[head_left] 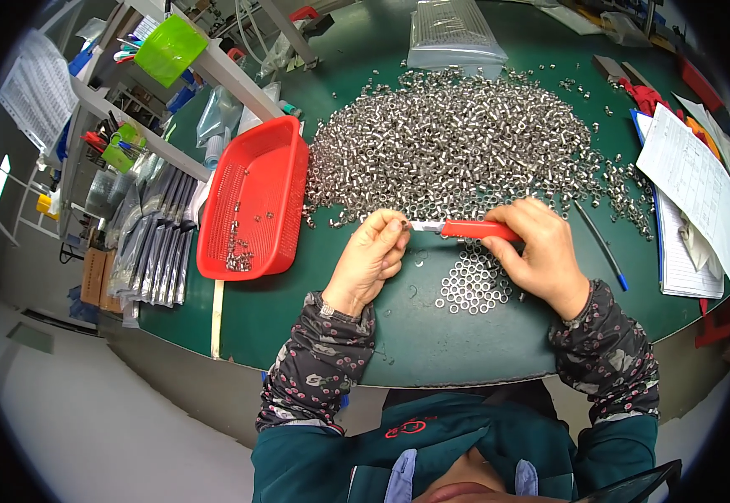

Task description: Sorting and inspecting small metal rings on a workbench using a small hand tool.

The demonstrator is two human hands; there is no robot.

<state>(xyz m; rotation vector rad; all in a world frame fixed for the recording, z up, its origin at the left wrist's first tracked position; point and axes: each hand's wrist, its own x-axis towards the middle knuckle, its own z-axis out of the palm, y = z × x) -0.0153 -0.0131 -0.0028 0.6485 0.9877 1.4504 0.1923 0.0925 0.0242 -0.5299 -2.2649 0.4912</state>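
Note:
In my right hand (547, 256) is a knife with a red handle (476, 229); the fingers are wrapped round its rear end. Its short silver blade points left and meets the fingertips of my left hand (367, 261). Thumb and forefinger there pinch a small metal ring (406, 225), mostly hidden by the fingers. Just beyond both hands spreads a large heap of small shiny metal rings (457, 138). Between my forearms, nearer to me, lies a flat group of loose rings (474, 285) on the green tabletop (432, 344).
A red plastic basket (294, 210) with some rings in it stands left of the heap. At right lie a blue-capped pen (604, 247) and a clipboard with papers (688, 184). Clear plastic bags (455, 38) lie at the back; packed bags (160, 243) stand far left.

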